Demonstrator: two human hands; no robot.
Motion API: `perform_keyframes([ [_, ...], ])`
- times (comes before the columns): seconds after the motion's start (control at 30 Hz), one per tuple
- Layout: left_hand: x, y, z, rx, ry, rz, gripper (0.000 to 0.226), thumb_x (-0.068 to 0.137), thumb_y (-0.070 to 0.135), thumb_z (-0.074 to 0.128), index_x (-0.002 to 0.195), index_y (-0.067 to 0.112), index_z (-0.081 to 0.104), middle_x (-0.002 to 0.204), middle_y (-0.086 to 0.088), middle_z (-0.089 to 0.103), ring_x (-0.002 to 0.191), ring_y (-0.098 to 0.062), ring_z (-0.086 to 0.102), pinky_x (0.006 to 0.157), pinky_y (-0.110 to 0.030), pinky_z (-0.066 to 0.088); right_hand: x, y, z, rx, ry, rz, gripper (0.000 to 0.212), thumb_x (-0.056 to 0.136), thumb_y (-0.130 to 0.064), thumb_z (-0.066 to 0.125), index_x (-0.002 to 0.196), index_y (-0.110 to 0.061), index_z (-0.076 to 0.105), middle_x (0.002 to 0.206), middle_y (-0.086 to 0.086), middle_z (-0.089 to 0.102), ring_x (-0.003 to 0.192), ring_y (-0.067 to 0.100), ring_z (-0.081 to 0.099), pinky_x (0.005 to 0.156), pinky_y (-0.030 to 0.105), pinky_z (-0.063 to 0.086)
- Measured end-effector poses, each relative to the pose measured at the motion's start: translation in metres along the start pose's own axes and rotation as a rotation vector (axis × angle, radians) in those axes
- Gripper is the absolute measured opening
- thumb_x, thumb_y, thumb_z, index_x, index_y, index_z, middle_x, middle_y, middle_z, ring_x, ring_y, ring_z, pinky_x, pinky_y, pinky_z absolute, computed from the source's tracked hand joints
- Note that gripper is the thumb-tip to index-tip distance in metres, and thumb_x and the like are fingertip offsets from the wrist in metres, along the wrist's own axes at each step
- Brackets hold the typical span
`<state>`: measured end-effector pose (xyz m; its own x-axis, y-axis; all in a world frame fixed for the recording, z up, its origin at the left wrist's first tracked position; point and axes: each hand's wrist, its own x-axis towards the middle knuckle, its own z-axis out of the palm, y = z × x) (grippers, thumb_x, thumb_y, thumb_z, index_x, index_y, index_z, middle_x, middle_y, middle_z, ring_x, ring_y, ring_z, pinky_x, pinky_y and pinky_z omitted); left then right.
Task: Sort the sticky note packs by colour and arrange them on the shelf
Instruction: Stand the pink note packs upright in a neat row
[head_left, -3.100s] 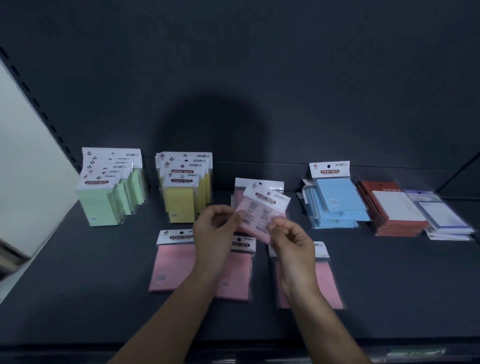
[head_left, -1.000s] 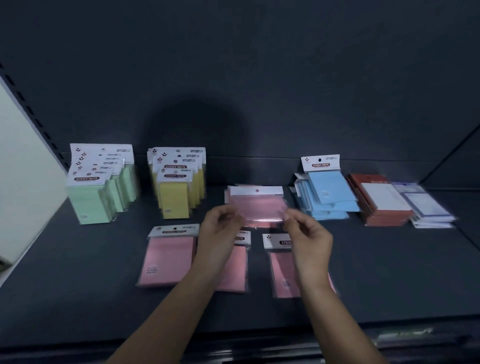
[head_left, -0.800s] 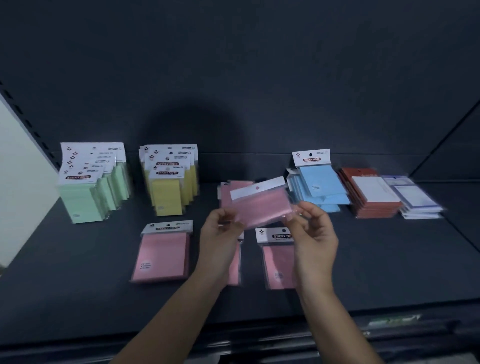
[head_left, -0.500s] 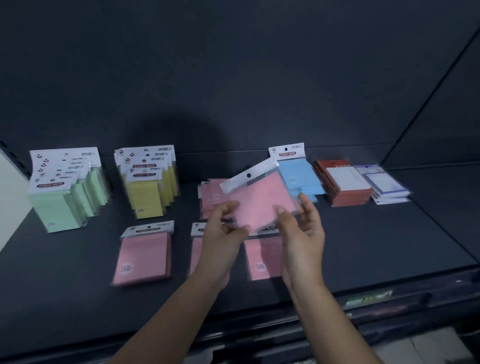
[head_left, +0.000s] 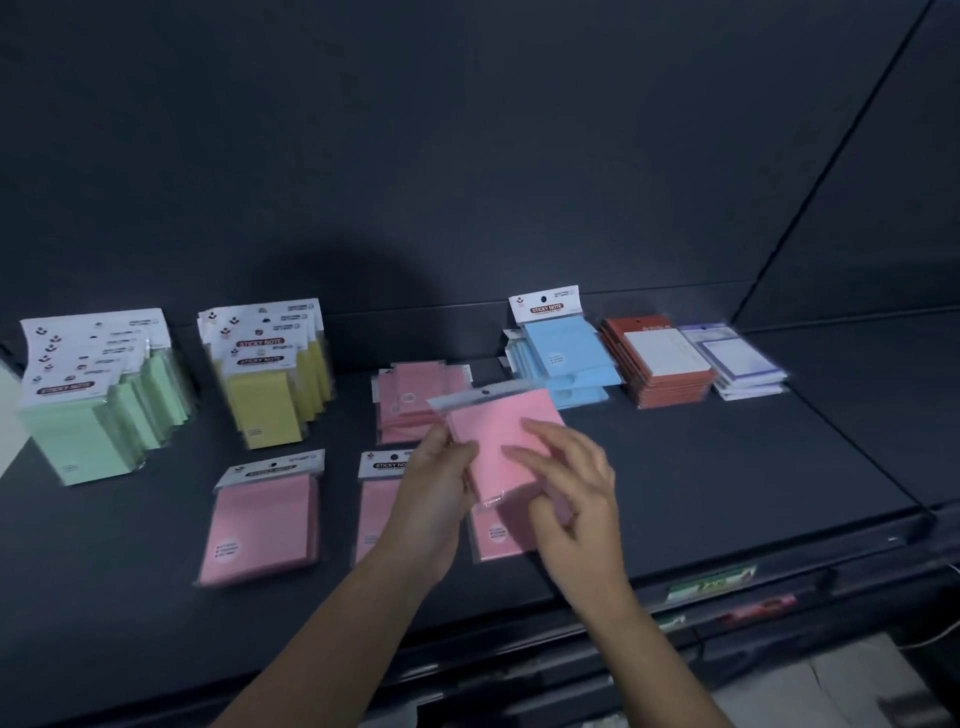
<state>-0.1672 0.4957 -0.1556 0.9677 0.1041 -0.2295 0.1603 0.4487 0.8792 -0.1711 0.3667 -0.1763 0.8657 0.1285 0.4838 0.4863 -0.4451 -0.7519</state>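
Head view:

- Left hand (head_left: 434, 499): thumb and fingers pinch the held pink pack (head_left: 501, 431) at its left edge. The pack is up off the shelf (head_left: 727, 467), tilted, white header strip to the upper left, plain pink face toward me.
- Right hand (head_left: 576, 499): fingers loose and spread, not curled round anything. They lie across the right part of the held pink pack, and the hand is blurred, so I can't tell whether they touch it.
- The pack sits between my two hands, above and between the knuckles, with its lower corner showing in the gap.
- Pink stack (head_left: 410, 400): lying on the shelf just beyond my left hand, partly behind the held pack.
- Left flat pink pack (head_left: 262, 525): on the shelf, well left of my left hand.
- Middle flat pink pack (head_left: 376, 499): directly under my left hand, mostly covered.
- Right flat pink pack (head_left: 498, 535): below and between the hands, part hidden by the right hand.
- Green row (head_left: 88, 415) and yellow row (head_left: 270, 384): standing upright, far left and beyond my left hand.
- Blue stack (head_left: 566, 353): just beyond my right hand.
- Red stack (head_left: 660, 374) and purple-edged stack (head_left: 743, 364): further right of the blue stack.
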Motion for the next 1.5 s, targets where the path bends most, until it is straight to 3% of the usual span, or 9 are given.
perform_keyframes([
  [0.2,-0.004,-0.018,-0.001,0.241,0.083,-0.091,0.030,0.093,-0.003,0.042,0.104,0.021,0.056,0.104,-0.005,0.067,0.092,-0.018,0.063,0.079,-0.030,0.052,0.008,0.024,-0.005,0.311,0.084,0.500,0.028,0.084,-0.001,0.064,0.103,-0.021,0.061,0.094,0.000,0.066,0.088,0.017,0.059,0.078,0.024,0.052],
  [0.4,-0.006,-0.025,-0.004,0.379,0.079,-0.065,0.041,0.089,0.006,0.054,0.122,0.029,0.045,0.106,0.012,0.051,0.093,0.002,0.049,0.061,0.001,0.037,0.006,0.029,-0.011,-0.014,0.020,0.514,0.026,0.082,-0.010,0.068,0.107,-0.015,0.061,0.090,-0.002,0.059,0.093,0.026,0.059,0.085,0.047,0.051],
  [0.6,-0.010,-0.026,-0.002,0.382,0.089,-0.130,0.058,0.086,0.003,0.053,0.138,0.021,0.036,0.127,0.007,0.045,0.118,-0.008,0.041,0.094,-0.020,0.028,0.009,0.026,-0.009,-0.235,-0.119,0.447,0.028,0.080,-0.016,0.070,0.106,-0.013,0.061,0.097,-0.001,0.047,0.094,0.019,0.053,0.080,0.022,0.038],
  [0.73,-0.008,-0.022,-0.005,0.408,0.103,-0.125,0.019,0.081,0.001,0.053,0.096,0.012,0.051,0.087,0.000,0.041,0.075,-0.012,0.040,0.065,-0.020,0.034,0.020,0.026,-0.012,-0.254,-0.163,0.442,0.025,0.079,-0.011,0.069,0.103,-0.012,0.060,0.097,0.000,0.046,0.095,0.023,0.052,0.086,0.028,0.042],
  [0.83,0.000,-0.017,-0.009,0.360,0.144,-0.084,0.039,0.083,0.000,0.052,0.110,0.028,0.048,0.099,0.007,0.054,0.079,-0.004,0.050,0.058,-0.007,0.040,0.031,0.023,-0.004,-0.234,-0.109,0.327,0.023,0.081,-0.006,0.064,0.103,-0.012,0.063,0.100,-0.003,0.050,0.097,0.020,0.052,0.084,0.018,0.039],
  [0.97,0.014,-0.007,-0.021,0.590,0.237,0.198,0.056,0.083,-0.002,0.053,0.128,0.029,0.039,0.119,0.014,0.046,0.108,-0.012,0.048,0.092,-0.020,0.042,0.051,0.015,0.018,0.012,-0.226,0.334,0.029,0.087,-0.009,0.060,0.115,-0.014,0.061,0.108,-0.005,0.062,0.099,0.006,0.057,0.075,-0.002,0.037],
  [1.07,0.032,0.003,-0.033,0.745,0.272,0.296,0.062,0.082,-0.003,0.054,0.138,0.014,0.035,0.136,0.000,0.040,0.127,-0.016,0.037,0.110,-0.030,0.030,0.065,0.012,0.040,0.028,-0.357,0.322,0.039,0.090,-0.017,0.058,0.129,-0.019,0.053,0.116,-0.003,0.060,0.113,0.010,0.052,0.093,0.016,0.041],
  [1.27,0.052,0.015,-0.042,0.626,0.232,0.196,0.057,0.079,-0.004,0.057,0.131,0.016,0.043,0.104,0.013,0.057,0.084,0.007,0.057,0.072,-0.011,0.045,0.086,0.011,0.072,-0.015,-0.402,0.384,0.051,0.084,-0.006,0.054,0.133,-0.017,0.048,0.113,0.012,0.059,0.118,0.023,0.046,0.102,0.034,0.040],
  [1.5,0.051,0.026,-0.056,0.132,0.355,0.043,0.021,0.083,0.001,0.061,0.098,0.016,0.058,0.084,0.004,0.064,0.067,-0.003,0.060,0.060,-0.015,0.045,0.076,0.000,0.076,0.497,-0.084,0.588,0.020,0.084,0.000,0.060,0.079,-0.020,0.064,0.085,0.006,0.066,0.084,0.027,0.063,0.086,0.041,0.050],
])
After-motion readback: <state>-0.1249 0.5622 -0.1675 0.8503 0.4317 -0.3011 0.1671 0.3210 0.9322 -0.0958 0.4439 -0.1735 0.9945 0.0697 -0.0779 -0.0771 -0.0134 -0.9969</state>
